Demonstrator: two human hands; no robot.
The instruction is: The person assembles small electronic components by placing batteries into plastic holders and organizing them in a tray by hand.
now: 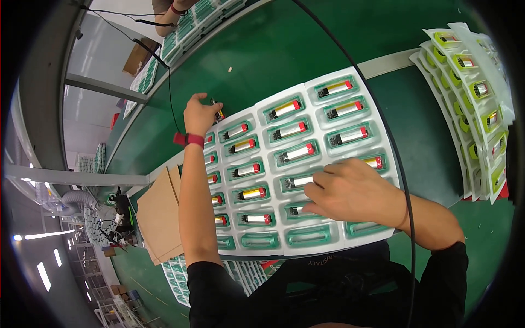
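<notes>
A white moulded tray with green-tinted pockets lies before me. Most of its pockets each hold a small battery assembly, a silver or yellow cell with a red end and a dark end. Beyond the tray's far left edge, my left hand, with a red band at the wrist, has its fingers closed around a dark and yellow battery assembly. Over the near right part of the tray, my right hand is curled, fingertips beside a silver cell. Whatever its fingers pinch is hidden. Pockets along the near edge hold nothing.
Stacked white trays with yellow-green holders stand at the right. A black cable hangs across the tray's right side. Brown cardboard lies at the left. Across the green bench, another person's arm is near more trays.
</notes>
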